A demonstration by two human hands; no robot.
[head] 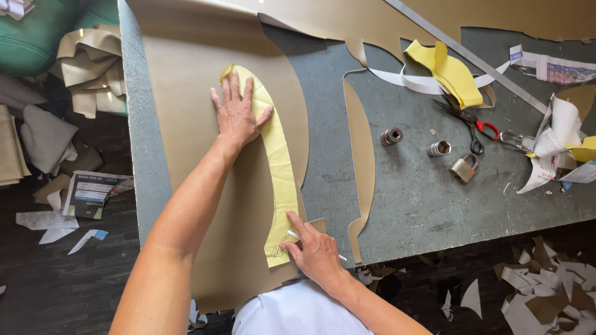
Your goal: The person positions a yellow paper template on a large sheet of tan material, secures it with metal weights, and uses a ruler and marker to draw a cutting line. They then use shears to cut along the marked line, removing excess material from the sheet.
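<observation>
A long curved yellow paper pattern [278, 162] lies on a tan sheet of material [198, 68] spread over the grey table [422, 205]. My left hand [237, 113] lies flat on the pattern's upper end, fingers spread, pressing it down. Down at the pattern's lower end, near the table's front edge, my right hand [316, 251] grips a thin white marker [293, 234] with its tip against the pattern's edge.
Scissors with a red and a black handle [472, 124], a brass padlock [464, 167], two small metal cylinders [392, 136], yellow pattern pieces [452, 73], a long metal ruler [472, 57] and papers lie on the right. Scraps litter the dark floor.
</observation>
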